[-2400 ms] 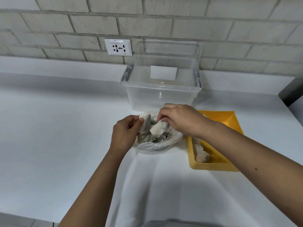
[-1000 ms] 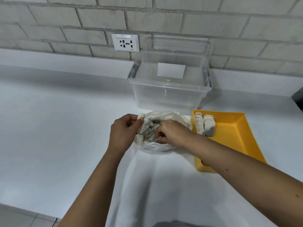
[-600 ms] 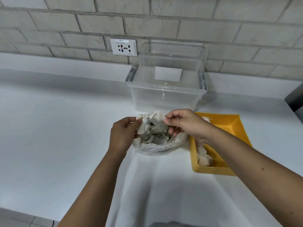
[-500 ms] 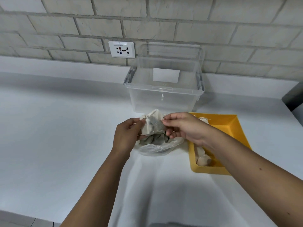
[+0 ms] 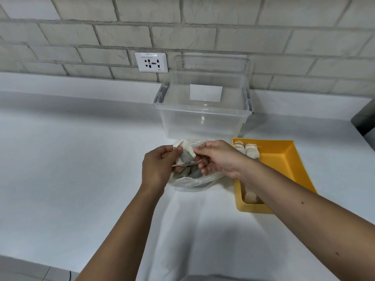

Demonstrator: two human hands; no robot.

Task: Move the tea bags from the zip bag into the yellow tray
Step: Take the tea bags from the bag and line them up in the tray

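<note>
- Left hand (image 5: 160, 165) is pinching the zip bag (image 5: 194, 180) at its rim, apparently holding it open.
- A tea bag (image 5: 187, 154) is sitting just above the zip bag, between both hands.
- Right hand (image 5: 219, 159) is pinching that tea bag; this looks like the pull-out step.
- Next move is calling for a carry rightward into the tray (image 5: 284, 157), minding the string.

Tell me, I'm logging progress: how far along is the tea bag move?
Done: at least three tea bags lie in the yellow tray. In hand: left hand and right hand hold one tea bag above the zip bag. Remaining: several more inside it.
</note>
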